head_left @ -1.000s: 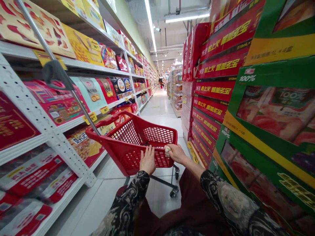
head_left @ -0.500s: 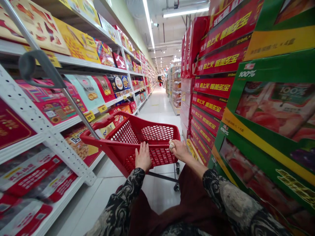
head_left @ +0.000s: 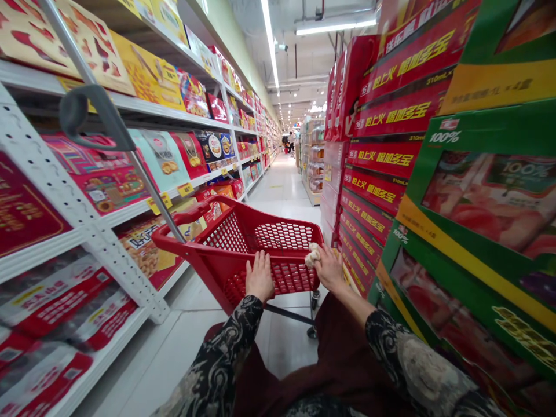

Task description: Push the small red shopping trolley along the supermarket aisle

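Lengthwise, the red shopping cart points down-aisle (roughly).

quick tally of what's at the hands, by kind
hands, left hand and right hand: 2
red plastic shopping cart: 1
crumpled pale item: 1
total: 4

- The right hand is shifting toward 3 o'clock, pinching a crumpled white scrap.
- The red shopping cart is swinging toward 3 o'clock.
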Demonstrator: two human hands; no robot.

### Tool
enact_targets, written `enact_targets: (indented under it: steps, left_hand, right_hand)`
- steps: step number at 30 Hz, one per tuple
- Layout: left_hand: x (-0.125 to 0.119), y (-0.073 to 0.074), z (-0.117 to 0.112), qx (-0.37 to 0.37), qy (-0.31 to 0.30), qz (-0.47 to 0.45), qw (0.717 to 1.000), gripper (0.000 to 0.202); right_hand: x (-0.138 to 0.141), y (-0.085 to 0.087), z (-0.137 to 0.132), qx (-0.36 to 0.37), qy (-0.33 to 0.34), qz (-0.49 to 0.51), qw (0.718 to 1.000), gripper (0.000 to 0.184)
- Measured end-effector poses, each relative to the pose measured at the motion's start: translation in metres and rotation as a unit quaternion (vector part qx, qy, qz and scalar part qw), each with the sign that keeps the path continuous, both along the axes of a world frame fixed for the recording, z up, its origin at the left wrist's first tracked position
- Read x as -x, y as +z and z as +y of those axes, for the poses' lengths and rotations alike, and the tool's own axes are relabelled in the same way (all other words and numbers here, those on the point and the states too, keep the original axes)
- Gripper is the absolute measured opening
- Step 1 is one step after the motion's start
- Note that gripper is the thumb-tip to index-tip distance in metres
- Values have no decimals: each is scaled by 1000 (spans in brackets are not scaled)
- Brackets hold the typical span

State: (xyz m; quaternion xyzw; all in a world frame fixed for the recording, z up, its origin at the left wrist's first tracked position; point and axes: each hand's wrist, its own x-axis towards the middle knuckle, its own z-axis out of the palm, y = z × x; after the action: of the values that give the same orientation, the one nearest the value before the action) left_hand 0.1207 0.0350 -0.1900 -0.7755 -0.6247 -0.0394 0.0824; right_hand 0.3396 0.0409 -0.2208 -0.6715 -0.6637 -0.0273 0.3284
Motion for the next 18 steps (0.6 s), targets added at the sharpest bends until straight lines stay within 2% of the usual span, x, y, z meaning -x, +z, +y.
enact_targets:
  steps: [2, 6, 9, 15, 16, 18]
  left_hand:
    - [-2, 0, -1, 1, 3, 2, 1000, 78]
    - [-4, -1, -4, -2, 3, 7, 1000, 78]
    - [-4, -2, -5, -7, 5, 9, 1000, 76]
    - [-8, -3, -6, 0, 6, 14, 1000, 80]
    - [-9, -2, -7, -1, 8, 14, 1000, 80]
    - [-10, -2, -7, 0, 12, 15, 1000, 80]
  right_hand:
    - [7, -1, -2, -4, 13, 16, 1000, 45]
    - [40, -1, -2, -16, 115, 15, 993, 48]
    - [47, 0, 3, -32, 129, 21, 991, 49]
    - [0, 10, 11, -148, -4, 108, 983, 46]
    - [-7, 11, 11, -140, 2, 106, 985, 45]
    - [-16, 11, 8, -85, 59, 94, 990, 41]
